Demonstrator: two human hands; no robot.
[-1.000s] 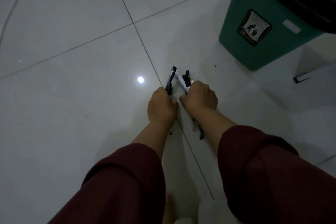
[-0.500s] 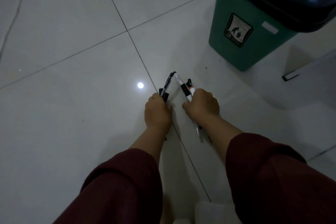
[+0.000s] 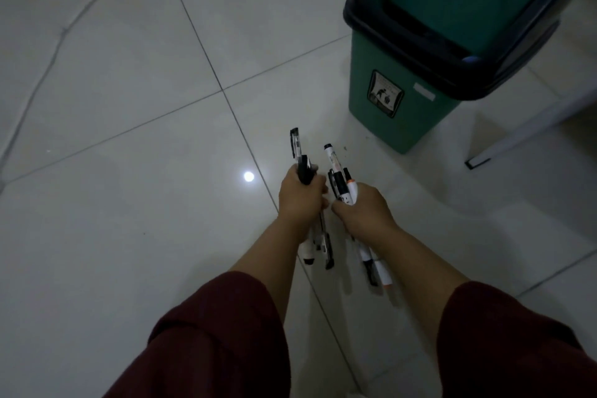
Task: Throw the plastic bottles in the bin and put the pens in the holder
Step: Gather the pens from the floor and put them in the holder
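Note:
My left hand (image 3: 302, 200) is closed around a bunch of black and white pens (image 3: 298, 155) whose ends stick out above and below the fist. My right hand (image 3: 363, 212) grips a second bunch of pens and markers (image 3: 336, 168), one with an orange band. Both hands are held above the tiled floor, close together. A green bin (image 3: 397, 107) with a black rim stands at the upper right, its top open. Something blue (image 3: 470, 59) shows just inside the rim. No pen holder is in view.
A white cable (image 3: 97, 0) runs across the floor tiles at the upper left. A pale furniture leg with a dark foot (image 3: 478, 161) stands to the right of the bin. A bright light spot (image 3: 248, 176) reflects on the tile beside my left hand.
Both hands have lifted off the floor with their pens, and the bunches now show below the fists. The view has tilted up, so the bin's open top and the cable show.

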